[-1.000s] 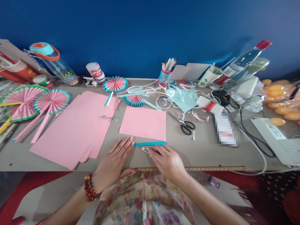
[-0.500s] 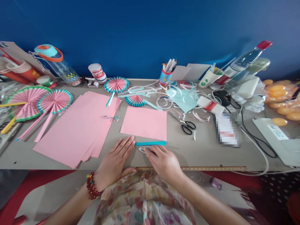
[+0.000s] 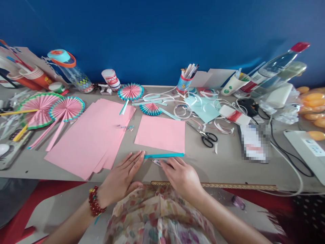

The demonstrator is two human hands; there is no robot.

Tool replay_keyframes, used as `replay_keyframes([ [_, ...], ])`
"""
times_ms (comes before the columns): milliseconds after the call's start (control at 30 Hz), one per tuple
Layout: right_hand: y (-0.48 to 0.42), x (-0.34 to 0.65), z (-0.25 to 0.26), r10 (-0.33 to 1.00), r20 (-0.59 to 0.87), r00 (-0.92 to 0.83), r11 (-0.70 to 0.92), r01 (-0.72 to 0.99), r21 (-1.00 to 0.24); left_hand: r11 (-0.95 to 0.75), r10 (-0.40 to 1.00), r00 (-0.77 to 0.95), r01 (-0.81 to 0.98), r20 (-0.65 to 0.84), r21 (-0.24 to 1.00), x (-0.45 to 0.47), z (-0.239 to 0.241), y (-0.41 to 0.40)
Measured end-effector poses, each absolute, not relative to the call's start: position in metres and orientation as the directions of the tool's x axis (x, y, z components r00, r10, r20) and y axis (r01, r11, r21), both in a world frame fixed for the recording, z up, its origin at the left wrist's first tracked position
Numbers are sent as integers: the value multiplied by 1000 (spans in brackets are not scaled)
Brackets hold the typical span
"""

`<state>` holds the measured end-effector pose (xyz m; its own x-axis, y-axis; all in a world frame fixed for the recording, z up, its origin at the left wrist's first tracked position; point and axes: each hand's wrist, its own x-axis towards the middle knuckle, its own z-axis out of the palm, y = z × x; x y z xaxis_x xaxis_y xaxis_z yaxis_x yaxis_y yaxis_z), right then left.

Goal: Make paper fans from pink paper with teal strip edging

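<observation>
A narrow blue-green paper strip (image 3: 165,156) lies across the table in front of me. My left hand (image 3: 127,173) rests flat with fingers stretched, its fingertips at the strip's left end. Just below the strip, my right hand (image 3: 181,174) has its fingers curled round a small whitish tool with a rounded, slotted end (image 3: 156,162); the rest of that tool is hidden under the fingers. Beyond the strip is a pink paper sheet (image 3: 159,134). To the left lies a stack of larger pink sheets (image 3: 86,139).
Black-handled scissors (image 3: 208,139) lie right of the pink sheet. Pleated paper fans (image 3: 67,109) are at left and back. A pencil cup (image 3: 184,83), white strips and a light blue sheet (image 3: 203,110) stand farther back. Cables and a power strip (image 3: 307,149) are on the right.
My left hand has slid slightly left, showing more of the blue-green strip. My right hand stays beside the strip. The whole view has shifted a little.
</observation>
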<state>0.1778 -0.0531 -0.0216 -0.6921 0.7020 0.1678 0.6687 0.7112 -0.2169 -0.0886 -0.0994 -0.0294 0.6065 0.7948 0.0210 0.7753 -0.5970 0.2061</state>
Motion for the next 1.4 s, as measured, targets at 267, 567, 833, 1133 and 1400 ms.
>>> replay_keyframes([
  [267,-52,170,-20,692,173,-701,722,665,-192,-612,782,622,759,28,224,-89,-28,-99],
  [567,-52,166,-24,683,198,-703,731,659,-177,-609,785,617,756,48,240,-90,-32,-101],
  [833,-51,168,-23,686,184,-704,727,654,-207,-604,788,614,755,46,257,-90,-32,-100],
  [1133,-51,167,-24,672,199,-713,740,637,-217,-593,793,608,755,41,279,-90,-32,-100],
  [1400,-51,165,-25,671,190,-716,740,632,-231,-574,802,595,737,63,357,-92,-28,-101],
])
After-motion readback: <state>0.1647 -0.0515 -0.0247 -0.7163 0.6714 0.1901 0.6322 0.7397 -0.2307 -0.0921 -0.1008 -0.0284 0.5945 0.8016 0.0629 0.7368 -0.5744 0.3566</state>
